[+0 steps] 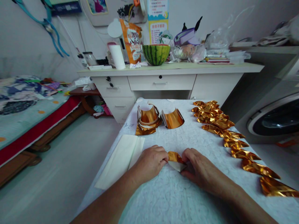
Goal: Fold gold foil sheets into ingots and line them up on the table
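Note:
A small piece of gold foil paper (175,157) with a pale underside is held between my two hands above the cloth-covered table (173,199). My left hand (151,161) pinches its left end, and my right hand (197,166) grips its right end between thumb and fingers. Curled gold sheets (149,118) lie beyond my hands, beside another curved gold sheet (173,119). White paper strips (119,158) rest at the left, partly under my left forearm. Several folded gold pieces (235,143) run in an overlapping row along the table's right side.
A white desk (163,71) stands behind the table, carrying a half watermelon (156,54), an orange pouch (132,42) and a white roll (117,57). A bed (35,115) is at the left; a washing machine (275,93) is at the right.

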The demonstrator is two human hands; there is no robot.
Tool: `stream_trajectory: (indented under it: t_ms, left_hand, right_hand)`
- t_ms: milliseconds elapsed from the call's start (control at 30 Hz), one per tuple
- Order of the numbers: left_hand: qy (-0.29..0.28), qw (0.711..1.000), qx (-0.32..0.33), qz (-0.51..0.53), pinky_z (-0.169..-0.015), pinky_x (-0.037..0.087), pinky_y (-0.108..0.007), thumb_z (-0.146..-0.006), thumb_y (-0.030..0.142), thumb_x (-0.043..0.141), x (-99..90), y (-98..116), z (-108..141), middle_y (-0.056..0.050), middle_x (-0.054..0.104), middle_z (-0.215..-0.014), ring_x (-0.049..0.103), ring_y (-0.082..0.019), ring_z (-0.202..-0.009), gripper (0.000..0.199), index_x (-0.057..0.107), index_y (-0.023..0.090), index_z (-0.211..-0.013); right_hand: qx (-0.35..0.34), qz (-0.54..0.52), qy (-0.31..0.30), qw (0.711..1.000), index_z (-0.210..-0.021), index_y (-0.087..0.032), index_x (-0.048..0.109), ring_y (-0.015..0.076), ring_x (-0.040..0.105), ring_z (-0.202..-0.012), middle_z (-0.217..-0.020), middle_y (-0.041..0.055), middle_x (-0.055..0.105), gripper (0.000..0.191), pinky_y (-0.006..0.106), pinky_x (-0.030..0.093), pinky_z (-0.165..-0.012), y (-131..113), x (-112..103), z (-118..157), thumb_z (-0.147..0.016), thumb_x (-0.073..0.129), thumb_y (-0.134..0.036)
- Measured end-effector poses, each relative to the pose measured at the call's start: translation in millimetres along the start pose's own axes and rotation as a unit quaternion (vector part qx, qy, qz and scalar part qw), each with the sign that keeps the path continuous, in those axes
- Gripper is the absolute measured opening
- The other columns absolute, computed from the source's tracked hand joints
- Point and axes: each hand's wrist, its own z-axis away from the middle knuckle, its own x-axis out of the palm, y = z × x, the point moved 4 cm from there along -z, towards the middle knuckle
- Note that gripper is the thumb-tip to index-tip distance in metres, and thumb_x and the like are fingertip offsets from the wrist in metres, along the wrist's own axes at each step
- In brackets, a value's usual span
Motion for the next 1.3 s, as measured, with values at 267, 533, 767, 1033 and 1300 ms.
stream_trajectory:
  t_ms: [267, 533, 767, 1033, 1300]
  left_hand:
    - [-0.002, 1.000, 0.020, -0.011, -0.076, 0.042, -0.028, -0.078, 0.002, 0.053, 0.8, 4, 1, 0.000, 0.060, -0.086, 0.054, -0.017, -0.086, 0.019, 0.060, 0.019, -0.080]
    - [-0.022, 0.998, 0.039, -0.035, -0.078, 0.043, -0.028, -0.081, 0.002, 0.052, 0.7, 9, 2, 0.000, 0.061, -0.088, 0.054, -0.016, -0.087, 0.018, 0.058, 0.019, -0.083]
    - [-0.036, 0.996, 0.050, -0.062, -0.077, 0.043, -0.029, -0.079, 0.004, 0.053, -3.1, 13, 3, 0.000, 0.059, -0.086, 0.053, -0.017, -0.087, 0.016, 0.056, 0.019, -0.081]
    - [-0.049, 0.994, 0.083, -0.046, -0.082, 0.046, -0.030, -0.083, 0.008, 0.056, -3.5, 19, 5, -0.002, 0.063, -0.091, 0.056, -0.018, -0.091, 0.012, 0.060, 0.018, -0.078]
    - [-0.048, 0.996, 0.070, 0.001, -0.086, 0.047, -0.030, -0.089, 0.012, 0.056, -0.1, 9, 6, -0.001, 0.066, -0.095, 0.061, -0.017, -0.094, 0.014, 0.063, 0.019, -0.079]
  right_hand:
    - [-0.021, 0.035, 0.001, 0.999, -0.074, -0.019, 0.049, 0.0184, 0.050, -0.078, -0.083, 0.0036, 0.057, 0.019, 0.029, 0.037, -0.067, -1, 3, -2, -0.069, 0.057, -0.002]
    - [-0.076, -0.027, -0.011, 0.997, -0.082, -0.020, 0.059, 0.0187, 0.053, -0.086, -0.089, 0.0039, 0.059, 0.024, 0.032, 0.041, -0.077, -4, -2, -2, -0.078, 0.047, 0.002]
    - [-0.051, 0.013, 0.019, 0.998, -0.077, -0.018, 0.057, 0.0193, 0.051, -0.080, -0.084, 0.0046, 0.057, 0.013, 0.033, 0.039, -0.072, -3, 8, -8, -0.081, 0.053, -0.006]
    - [-0.057, 0.006, 0.027, 0.998, -0.080, -0.019, 0.061, 0.0199, 0.052, -0.083, -0.086, 0.0050, 0.059, 0.012, 0.033, 0.041, -0.074, -2, 11, -9, -0.088, 0.054, -0.014]
    - [-0.074, -0.043, 0.014, 0.996, -0.081, -0.020, 0.064, 0.0180, 0.055, -0.084, -0.088, 0.0043, 0.058, 0.019, 0.031, 0.044, -0.074, -1, 14, -8, -0.089, 0.050, -0.010]
